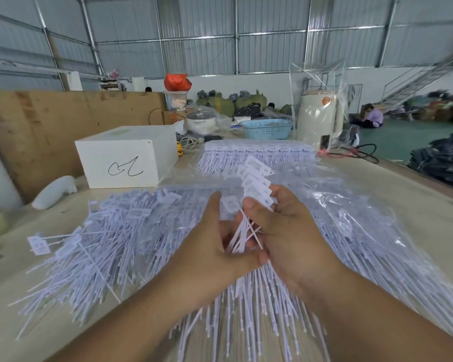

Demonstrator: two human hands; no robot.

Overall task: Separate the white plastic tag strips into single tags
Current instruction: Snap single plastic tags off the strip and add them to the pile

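While both hands work above the bench (pixel 416 205), the right hand (pixel 280 231) grips a tag strip (pixel 256 184) by its stems; the left hand (pixel 212 246) apparently pinches the lower stems. Single tags (pixel 102 244) lie heaped left, bagged strips (pixel 351 231) right.

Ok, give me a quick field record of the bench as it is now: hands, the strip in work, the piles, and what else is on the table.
left hand: holds the thin tails of the tag strip
right hand: grips the tag strip just under its heads
tag strip: several heads fanned upward, still joined
loose tags: heaped on the table, left of the hands
bagged strips: in clear plastic, behind the hands
white box: far left, pen scribble on its front
blue basket: far end
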